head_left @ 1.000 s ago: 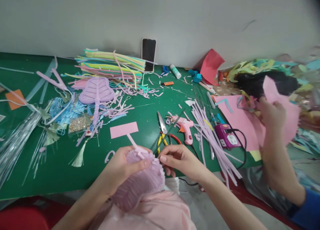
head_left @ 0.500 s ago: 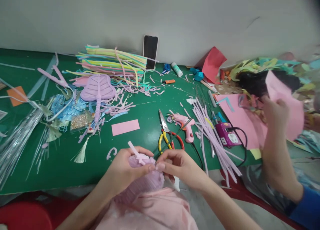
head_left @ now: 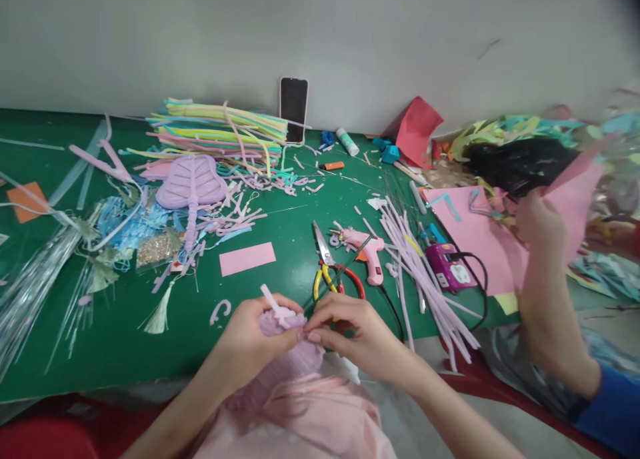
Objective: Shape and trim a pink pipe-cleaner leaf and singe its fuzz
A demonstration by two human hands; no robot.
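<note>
Above my lap I hold a fuzzy lilac pipe-cleaner piece (head_left: 295, 362) with a flat stem (head_left: 271, 296) sticking up from its top. My left hand (head_left: 253, 336) wraps its left side, thumb across the front. On the right edge, my right hand (head_left: 353, 326) is closed in a pinch on the piece; the exact bit between the fingertips is hidden. Just beyond lie scissors (head_left: 324, 252) with red and yellow handles and a pink glue gun (head_left: 367, 249). A pink paper strip (head_left: 247, 258) rests on the green table (head_left: 290, 229).
A lilac leaf-shaped piece (head_left: 193, 182) lies before a pipe-cleaner bundle (head_left: 215, 129). A phone (head_left: 293, 109) leans on the wall. Lilac pipe cleaners (head_left: 425, 279) and a purple power box (head_left: 450, 267) are right. Another person's hand (head_left: 543, 229) holds pink paper (head_left: 577, 196).
My right fingers have shifted slightly left along the lilac piece's edge. The other person's pink paper has turned and tilted to the right. The view has shifted slightly.
</note>
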